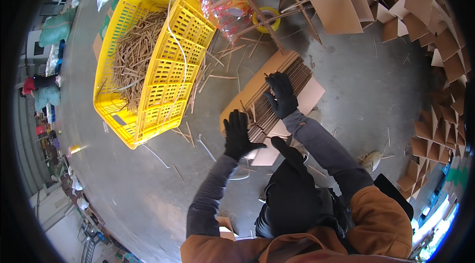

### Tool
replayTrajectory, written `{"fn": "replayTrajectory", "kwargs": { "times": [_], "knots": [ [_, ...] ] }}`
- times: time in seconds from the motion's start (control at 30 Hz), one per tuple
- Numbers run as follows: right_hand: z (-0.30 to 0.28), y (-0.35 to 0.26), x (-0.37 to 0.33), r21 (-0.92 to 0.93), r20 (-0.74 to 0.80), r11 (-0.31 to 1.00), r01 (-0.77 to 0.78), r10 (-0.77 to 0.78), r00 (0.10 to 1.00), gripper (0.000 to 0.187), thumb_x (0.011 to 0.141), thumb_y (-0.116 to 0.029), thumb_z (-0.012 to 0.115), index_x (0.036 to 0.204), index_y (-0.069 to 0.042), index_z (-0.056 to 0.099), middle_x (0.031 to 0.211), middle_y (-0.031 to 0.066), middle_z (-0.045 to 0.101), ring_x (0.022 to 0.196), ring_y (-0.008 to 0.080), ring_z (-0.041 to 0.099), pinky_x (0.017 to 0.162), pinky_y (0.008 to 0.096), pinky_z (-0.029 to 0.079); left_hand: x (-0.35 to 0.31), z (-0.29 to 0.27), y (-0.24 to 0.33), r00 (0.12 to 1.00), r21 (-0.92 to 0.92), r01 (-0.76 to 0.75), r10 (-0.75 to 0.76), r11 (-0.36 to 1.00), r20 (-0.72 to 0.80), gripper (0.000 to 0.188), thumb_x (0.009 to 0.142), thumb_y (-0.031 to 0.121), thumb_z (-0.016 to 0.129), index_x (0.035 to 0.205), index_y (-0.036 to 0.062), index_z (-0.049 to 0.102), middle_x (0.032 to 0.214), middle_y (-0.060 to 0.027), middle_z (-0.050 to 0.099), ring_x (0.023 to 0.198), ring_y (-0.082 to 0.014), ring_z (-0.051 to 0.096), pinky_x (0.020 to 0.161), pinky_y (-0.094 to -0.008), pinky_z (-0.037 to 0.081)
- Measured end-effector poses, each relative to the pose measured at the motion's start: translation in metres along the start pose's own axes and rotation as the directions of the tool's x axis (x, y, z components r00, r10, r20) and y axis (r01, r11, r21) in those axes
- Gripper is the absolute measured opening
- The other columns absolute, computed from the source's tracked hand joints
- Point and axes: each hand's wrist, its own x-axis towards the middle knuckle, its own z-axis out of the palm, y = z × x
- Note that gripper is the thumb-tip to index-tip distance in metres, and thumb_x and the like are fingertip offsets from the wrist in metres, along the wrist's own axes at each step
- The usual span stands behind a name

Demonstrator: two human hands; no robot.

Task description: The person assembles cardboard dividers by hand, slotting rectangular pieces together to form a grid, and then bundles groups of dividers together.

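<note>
In front of me a stack of brown cardboard strips (284, 95) stands on edge, slanting from lower left to upper right, with flat cardboard sheets along both sides. My left hand (238, 136), in a black glove, rests at the stack's near left end with fingers spread. Farther right, my right hand (282, 96), gloved in black too, lies over the strips with its fingers stretched out. Neither hand is wrapped round anything. Parts of the stack under both palms are hidden.
A yellow plastic crate (163, 89) at the left holds many thin cardboard scraps (136, 57). A yellow tape roll (266, 19) lies beyond the stack beside crumpled clear plastic wrap (222, 18). Assembled cardboard dividers (336, 3) fill the far right. Scraps and white straps litter the grey floor.
</note>
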Motion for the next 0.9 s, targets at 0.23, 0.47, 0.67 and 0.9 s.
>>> {"fn": "replayTrajectory", "kwargs": {
  "times": [0.23,0.47,0.67,0.9],
  "knots": [
    [0.021,0.006,0.016,0.044,-0.041,0.997,-0.067,0.069,0.997,0.012,0.082,-0.019,0.06,0.084,-0.008,0.059,0.071,0.0111,0.056,0.07,0.0308,0.052,0.063,0.0415,0.041,-0.002,0.029,0.02,0.961,0.045,0.223,-0.212,0.974,-0.175,0.123,0.048,0.067,0.073,0.138,-0.0004,0.023,0.14,-0.0225,0.028,0.127,-0.0411,0.026,0.102,-0.0531,0.018],
    [0.006,0.003,0.017,0.553,-0.021,0.648,-0.523,0.639,0.769,0.031,0.093,-0.03,0.049,0.073,-0.008,0.058,0.057,0.0039,0.053,0.046,0.0172,0.048,0.047,0.0323,0.038,0.004,0.018,0.023,0.962,-0.003,0.205,-0.202,0.979,-0.186,0.12,0.046,0.059,0.078,0.138,0.0024,0.025,0.135,-0.0218,0.033,0.126,-0.0378,0.03,0.102,-0.0524,0.018],
    [-0.045,-0.01,0.062,0.911,0.412,-0.376,-0.169,0.819,0.4,0.032,0.094,-0.032,0.048,0.067,-0.015,0.053,0.052,-0.0036,0.042,0.041,0.0055,0.033,0.04,0.0238,0.025,0.006,0.02,0.018,0.95,0.042,0.257,-0.245,0.965,-0.191,0.122,0.045,0.058,0.078,0.139,0.0024,0.024,0.137,-0.0213,0.032,0.126,-0.0377,0.029,0.103,-0.0518,0.017],
    [-0.087,0.038,0.057,-0.101,0.375,0.987,0.126,-0.079,0.924,0.038,0.087,-0.025,0.057,0.114,0.001,0.053,0.093,0.018,0.061,0.086,0.0291,0.061,0.074,0.0364,0.047,0.027,0.007,0.032,0.944,0.044,0.287,-0.274,0.957,-0.182,0.115,0.049,0.064,0.071,0.134,-0.0016,0.029,0.131,-0.0223,0.036,0.12,-0.0394,0.033,0.098,-0.0531,0.023]
  ]
}}
